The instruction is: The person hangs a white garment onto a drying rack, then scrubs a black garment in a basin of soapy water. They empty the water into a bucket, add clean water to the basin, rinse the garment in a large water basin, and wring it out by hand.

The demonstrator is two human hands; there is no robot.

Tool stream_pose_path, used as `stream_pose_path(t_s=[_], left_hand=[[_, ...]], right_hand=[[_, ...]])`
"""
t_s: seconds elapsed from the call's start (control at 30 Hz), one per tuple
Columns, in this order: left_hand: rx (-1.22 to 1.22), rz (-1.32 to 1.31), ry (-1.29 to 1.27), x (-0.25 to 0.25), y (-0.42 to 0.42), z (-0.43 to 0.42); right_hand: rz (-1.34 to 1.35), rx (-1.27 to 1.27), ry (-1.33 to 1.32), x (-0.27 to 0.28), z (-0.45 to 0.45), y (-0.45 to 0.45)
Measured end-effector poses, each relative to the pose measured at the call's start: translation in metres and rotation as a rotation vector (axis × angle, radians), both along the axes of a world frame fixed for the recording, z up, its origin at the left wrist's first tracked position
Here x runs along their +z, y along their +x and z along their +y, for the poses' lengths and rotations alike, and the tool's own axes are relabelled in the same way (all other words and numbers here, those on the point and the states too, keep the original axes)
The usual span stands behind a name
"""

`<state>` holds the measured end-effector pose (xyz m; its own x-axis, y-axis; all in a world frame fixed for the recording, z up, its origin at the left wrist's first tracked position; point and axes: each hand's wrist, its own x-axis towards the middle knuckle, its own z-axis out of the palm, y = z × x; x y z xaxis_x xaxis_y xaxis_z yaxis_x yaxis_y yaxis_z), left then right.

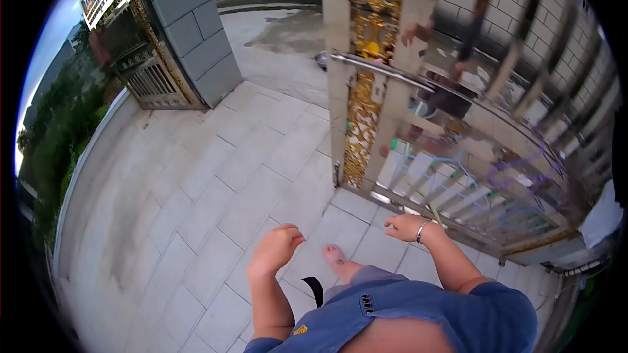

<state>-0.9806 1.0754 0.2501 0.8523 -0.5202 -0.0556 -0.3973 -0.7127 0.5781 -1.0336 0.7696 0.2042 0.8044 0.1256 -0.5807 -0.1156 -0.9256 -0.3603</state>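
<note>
Blue shirt (418,302) fills the bottom, the left hand (277,247) curls at lower middle, grip too hidden to tell, and the right hand (405,227) hangs loosely open near the gate (451,127) at right, no holding seemingly begun.

No text reading clearly. Yellow badge (300,330) sitting on blue shirt (418,297), its marks appearing too small for reading. Dark patch (367,302) on same shirt showing nothing legible.
</note>
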Motion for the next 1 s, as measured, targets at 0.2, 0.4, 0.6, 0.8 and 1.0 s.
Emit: stream_pose_path(t_s=[0.2,0.4,0.6,0.8,1.0], left_hand=[[0.106,-0.001,0.045,0.009,0.138,0.053],[0.228,0.032,0.153,-0.021,0.254,0.15],[0.415,0.181,0.355,-0.03,0.436,0.239],[0.073,-0.077,0.32,0.009,0.624,0.177],[-0.322,-0.094,0.112,0.015,0.762,0.055]], right_hand=[[-0.028,0.174,0.073,-0.002,0.077,0.164],[0.003,0.375,0.162,-0.013,0.162,0.311],[-0.061,0.133,0.146,-0.022,0.199,0.46],[0.01,-0.168,0.175,0.002,0.173,0.546],[0.016,-0.441,0.069,-0.031,0.123,0.623]])
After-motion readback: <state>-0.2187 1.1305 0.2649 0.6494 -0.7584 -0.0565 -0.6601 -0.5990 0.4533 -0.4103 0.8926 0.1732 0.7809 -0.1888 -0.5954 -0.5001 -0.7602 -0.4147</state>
